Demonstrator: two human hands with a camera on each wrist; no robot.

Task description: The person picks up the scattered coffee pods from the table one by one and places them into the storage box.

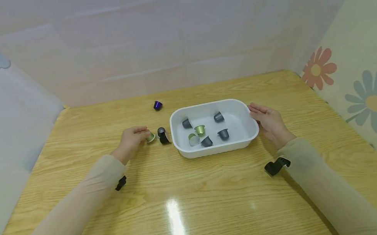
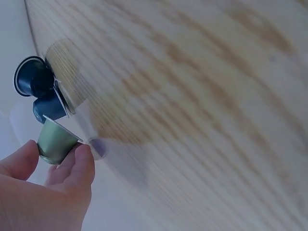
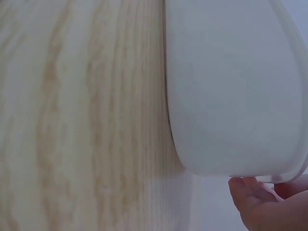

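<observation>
My left hand (image 1: 132, 141) pinches a green coffee capsule (image 2: 57, 142) between thumb and fingers, left of the container. Just beyond it, two dark capsules (image 2: 34, 77) touch each other on the table, one with its pale lid turned sideways. A white oval-cornered plastic container (image 1: 213, 152) stands to their right, holding several dark grey capsules (image 1: 223, 134) and two green ones (image 1: 199, 130). At its right end my right hand (image 1: 271, 123) rests its fingertips (image 3: 237, 184) against the outside wall, below the rim.
A shiny purple-blue capsule (image 1: 157, 105) lies farther back on the wooden table (image 1: 218, 199). A pale wall (image 1: 179, 37) closes off the back, with patterned panels at both sides. Black straps (image 1: 273, 167) sit at the wrists.
</observation>
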